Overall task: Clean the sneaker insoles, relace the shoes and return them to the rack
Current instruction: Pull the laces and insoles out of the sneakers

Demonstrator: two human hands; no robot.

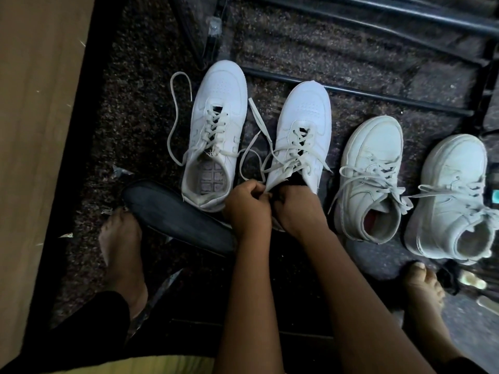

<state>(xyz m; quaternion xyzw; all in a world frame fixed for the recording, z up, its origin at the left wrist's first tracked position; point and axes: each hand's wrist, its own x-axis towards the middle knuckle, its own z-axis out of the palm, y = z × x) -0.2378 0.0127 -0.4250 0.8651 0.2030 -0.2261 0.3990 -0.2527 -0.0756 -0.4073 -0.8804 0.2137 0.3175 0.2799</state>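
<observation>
Gripping sneaker [299, 125] rim — left hand [247, 209], right hand [295, 210] (together).

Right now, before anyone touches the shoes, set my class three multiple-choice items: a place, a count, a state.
1. Where is the dark insole? A on the rack; B on the carpet by the leftmost sneaker's heel; C inside the rightmost sneaker.
2. How many white sneakers? A two; B three; C four.
3. The leftmost sneaker is: A without insole; B stuffed with socks; C wholly unlaced.
Key: B, it lies on carpet; C, four stand in a row; A, its gridded base shows.
</observation>
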